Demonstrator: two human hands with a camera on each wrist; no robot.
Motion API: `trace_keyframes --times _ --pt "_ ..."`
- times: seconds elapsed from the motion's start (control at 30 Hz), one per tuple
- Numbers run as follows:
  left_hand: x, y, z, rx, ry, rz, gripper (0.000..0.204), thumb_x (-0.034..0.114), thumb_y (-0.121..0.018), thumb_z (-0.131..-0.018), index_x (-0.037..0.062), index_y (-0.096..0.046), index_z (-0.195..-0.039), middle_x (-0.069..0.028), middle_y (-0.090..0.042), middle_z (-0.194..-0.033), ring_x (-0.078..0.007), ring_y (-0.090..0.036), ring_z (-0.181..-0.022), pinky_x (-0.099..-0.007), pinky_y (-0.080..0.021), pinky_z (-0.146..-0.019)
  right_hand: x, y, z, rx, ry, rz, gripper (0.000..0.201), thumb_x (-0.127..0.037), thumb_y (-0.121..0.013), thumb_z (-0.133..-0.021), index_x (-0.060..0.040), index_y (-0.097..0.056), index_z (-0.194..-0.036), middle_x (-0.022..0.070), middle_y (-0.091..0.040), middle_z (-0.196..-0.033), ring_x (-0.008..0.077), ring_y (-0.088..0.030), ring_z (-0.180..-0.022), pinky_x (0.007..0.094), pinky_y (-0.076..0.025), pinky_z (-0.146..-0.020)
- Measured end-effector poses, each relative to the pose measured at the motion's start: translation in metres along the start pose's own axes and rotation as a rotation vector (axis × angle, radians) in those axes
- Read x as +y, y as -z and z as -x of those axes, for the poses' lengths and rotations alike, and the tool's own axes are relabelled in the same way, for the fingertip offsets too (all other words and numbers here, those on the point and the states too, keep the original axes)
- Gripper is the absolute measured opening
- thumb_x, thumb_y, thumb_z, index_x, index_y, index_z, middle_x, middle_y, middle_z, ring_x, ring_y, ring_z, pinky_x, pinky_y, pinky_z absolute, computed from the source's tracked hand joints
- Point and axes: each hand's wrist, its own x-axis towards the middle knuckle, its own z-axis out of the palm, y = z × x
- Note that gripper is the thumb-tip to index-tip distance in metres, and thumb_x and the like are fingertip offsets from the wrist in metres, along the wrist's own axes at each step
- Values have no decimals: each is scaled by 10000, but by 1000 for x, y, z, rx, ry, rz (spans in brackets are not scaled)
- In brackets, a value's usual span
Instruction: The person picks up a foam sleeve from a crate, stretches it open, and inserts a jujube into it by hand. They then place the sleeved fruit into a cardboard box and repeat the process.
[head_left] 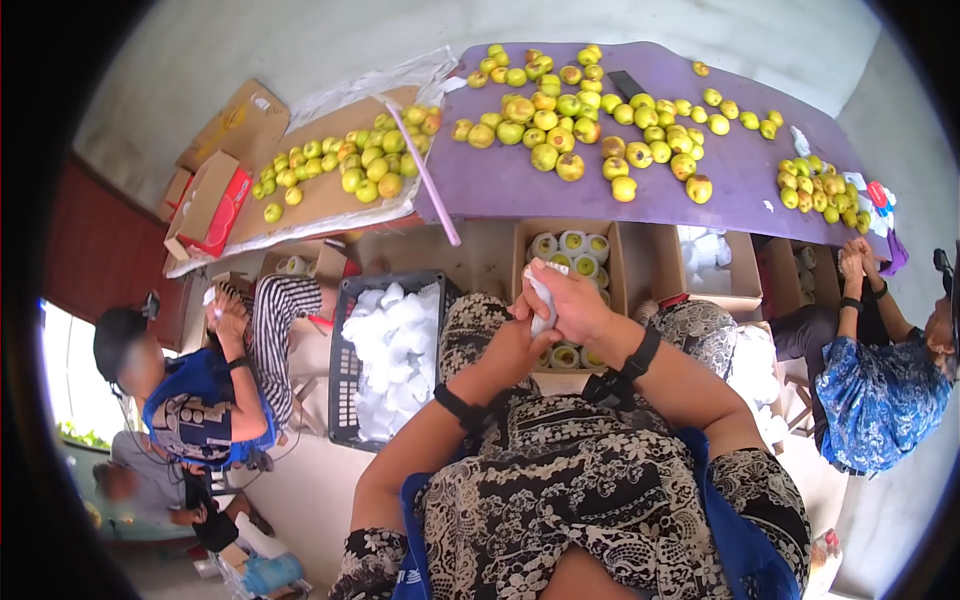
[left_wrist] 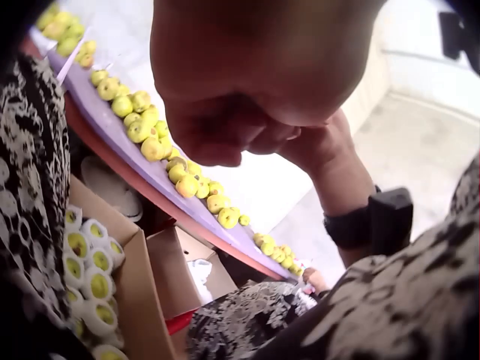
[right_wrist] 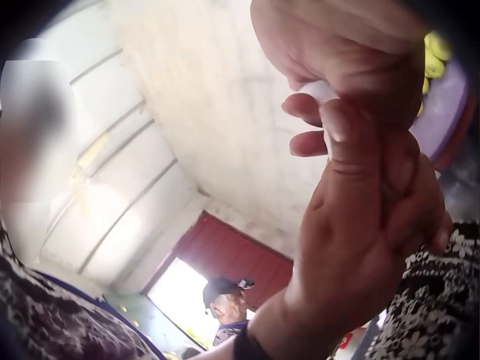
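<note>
Both hands meet in front of the lap, over the near edge of a cardboard box. A narrow white foam fruit sleeve (head_left: 541, 297) sits between them, most of it covered by fingers. My right hand (head_left: 583, 305) grips it from the right with curled fingers. From the left and below, my left hand (head_left: 508, 352) holds its lower end. In the right wrist view, only a sliver of the white sleeve (right_wrist: 321, 91) shows between the left hand (right_wrist: 349, 195) and the right hand (right_wrist: 345, 45). Whether a fruit is inside the sleeve, I cannot tell.
Foam-wrapped green fruit (head_left: 573, 243) fills the box below. A dark crate (head_left: 343, 375) of white foam sleeves stands to the left. Ahead, a purple table (head_left: 740, 190) bears loose yellow-green fruit (head_left: 545, 157). People sit at left (head_left: 215, 400) and right (head_left: 885, 390).
</note>
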Motion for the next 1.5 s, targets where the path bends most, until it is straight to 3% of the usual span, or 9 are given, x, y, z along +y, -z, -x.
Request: trace_keyframes --times 0.07,0.23,0.43,0.6,0.87,0.97,1.1,1.27,1.5 --pt "-9 0 -1 52 -196 -654 431 325 -628 -912 -12 -471 -1131 -215 -623 -874 -375 -630 -761 -450 -502 -651 12 9 -2 -16 -50 -267 460 -420 -406 -1024 -72 -516 -743 31 -511 -609 187 -613 -846 259 -439 -496" --pt "20 6 3 -22 -221 -686 437 318 -637 -895 1 -521 -1173 -241 -616 -962 -453 -585 -866 -482 -484 -739 19 18 -5 -79 -20 -331 480 -416 -370 -1035 -72 -503 -728 66 -526 -623 261 -613 -962 340 -528 -620" --pt "9 8 0 -112 10 -19 358 248 -487 -1008 14 -437 -1274 -99 -579 -1034 -184 -583 -954 -362 -484 -824 -2 20 0 -35 65 -389 233 -289 -493 -1014 -62 -541 -1004 65 -589 -791 251 -632 -966 388 -501 -909" --pt "16 16 2 29 -124 202 423 61 -489 -976 51 -338 -1371 -122 -504 -1247 -213 -542 -1123 -356 -461 -952 -12 40 -8 46 152 -410 211 -250 -541 -993 -56 -541 -1077 122 -644 -972 271 -640 -991 412 -531 -892" --pt "-8 30 0 120 -134 275 252 -82 -591 -868 34 -637 -1087 -75 -491 -1281 -185 -535 -1143 -307 -464 -938 7 50 -33 71 65 -338 315 -316 -472 -1018 -39 -545 -1149 110 -639 -1069 278 -626 -1057 454 -487 -972" --pt "-38 51 -6 264 -38 397 173 4 -617 -901 41 -641 -1068 -45 -529 -1238 -160 -552 -1109 -309 -488 -908 5 74 -57 21 -73 -66 543 -513 -379 -1001 -74 -522 -1287 75 -616 -1197 228 -547 -1173 444 -415 -1005" --pt "-75 69 -6 383 69 437 115 81 -601 -942 51 -639 -1046 -22 -519 -1273 -146 -549 -1113 -308 -510 -877 -18 134 -110 248 55 490 430 -408 -478 -980 -60 -569 -1215 92 -619 -1173 251 -558 -1131 399 -452 -927" --pt "-76 70 -15 414 -34 276 101 46 -649 -883 39 -654 -984 -94 -487 -1301 -203 -547 -1125 -321 -486 -914 -43 171 -185 419 635 1702 317 -81 -634 -759 -92 -649 -1076 132 -608 -1101 323 -533 -1130 417 -433 -925" --pt "-67 82 -13 415 -18 -9 133 24 -711 -798 82 -695 -917 -59 -573 -1001 -190 -560 -961 -290 -471 -791 -23 180 -253 524 562 2155 279 -107 -535 -838 -161 -671 -1076 118 -521 -1208 324 -496 -1134 447 -429 -913"
